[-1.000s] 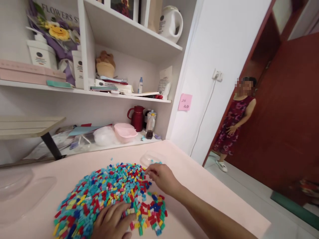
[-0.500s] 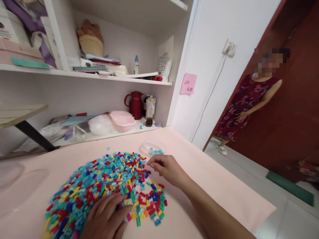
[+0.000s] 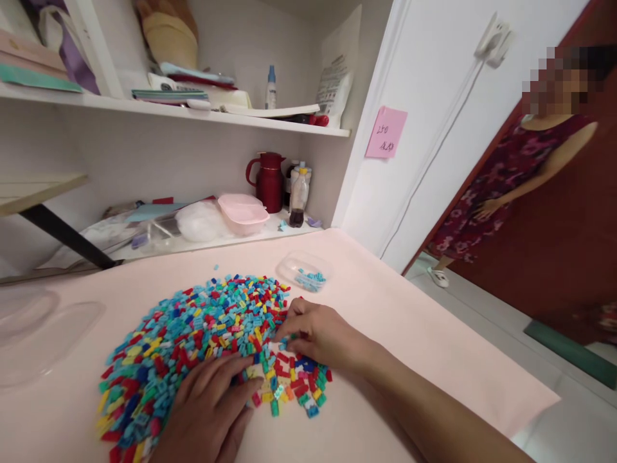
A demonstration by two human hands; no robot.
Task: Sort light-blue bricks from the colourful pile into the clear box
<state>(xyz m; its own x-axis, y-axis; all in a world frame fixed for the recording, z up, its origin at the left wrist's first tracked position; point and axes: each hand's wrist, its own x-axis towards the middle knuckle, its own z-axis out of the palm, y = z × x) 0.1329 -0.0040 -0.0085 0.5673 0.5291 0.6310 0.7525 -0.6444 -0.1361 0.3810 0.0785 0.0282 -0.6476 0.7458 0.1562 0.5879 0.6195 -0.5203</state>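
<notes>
A wide pile of small toy building bricks in many colours spreads over the pink tabletop. My left hand rests on the pile's near side, its fingers loosely stretched over the bricks. At the right edge of the pile, my right hand reaches down with bent fingers; thumb and forefinger stand apart, their tips among light blue bricks. A looser patch of bricks lies between the two hands. Beyond my right hand stands a clear plastic container with several light blue bricks in it.
Clear plastic lids or trays lie at the left. Behind the table, a shelf holds a pink box, a red jug and a bottle. A person in a flowered dress stands by the door at the right.
My right hand has moved down and left from near the clear container to the bricks at the pile's edge. My left hand stays on the pile. The camera view has tilted down slightly.
</notes>
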